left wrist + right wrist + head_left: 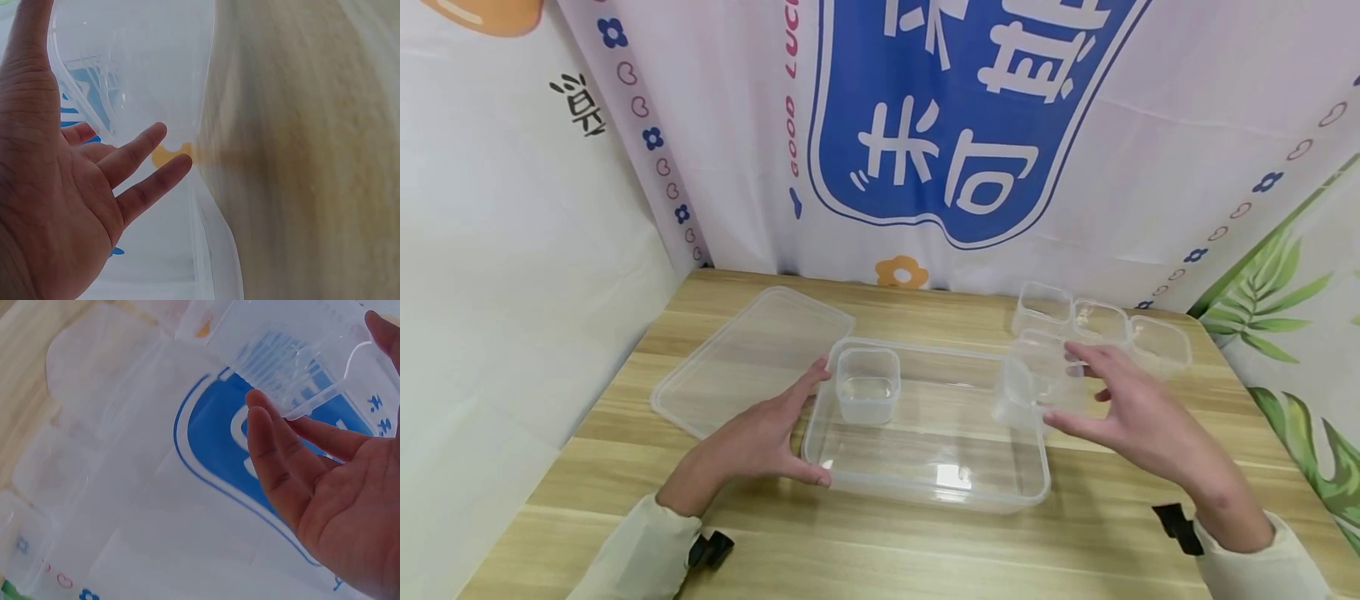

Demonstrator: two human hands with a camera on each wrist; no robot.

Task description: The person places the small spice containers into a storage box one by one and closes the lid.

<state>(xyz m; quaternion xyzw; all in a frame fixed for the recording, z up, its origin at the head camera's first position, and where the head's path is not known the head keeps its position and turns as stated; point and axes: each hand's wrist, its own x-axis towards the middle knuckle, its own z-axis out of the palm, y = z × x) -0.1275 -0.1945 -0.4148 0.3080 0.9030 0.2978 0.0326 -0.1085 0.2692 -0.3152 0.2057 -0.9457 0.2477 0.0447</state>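
A large clear plastic box [925, 493] stands without its lid on the wooden table. Inside it, at the back left, sits a small clear square container [868, 408]. My left hand [760, 437] spans the box's left end, fingers spread, thumb at the front corner. Fingers loosely curved and apart, my right hand [1120, 408] is at the right end, beside another small container [1017, 387]. In the right wrist view the small container [281, 356] appears past the fingertips. Its transparent outline overlaps the box's wall, and I cannot tell how they touch.
A flat clear lid [737, 358] lies left of the box, partly behind my left hand. More small containers [1045, 308] stand in a row at the table's back right. A printed cloth [737, 167] hangs behind the table [820, 550].
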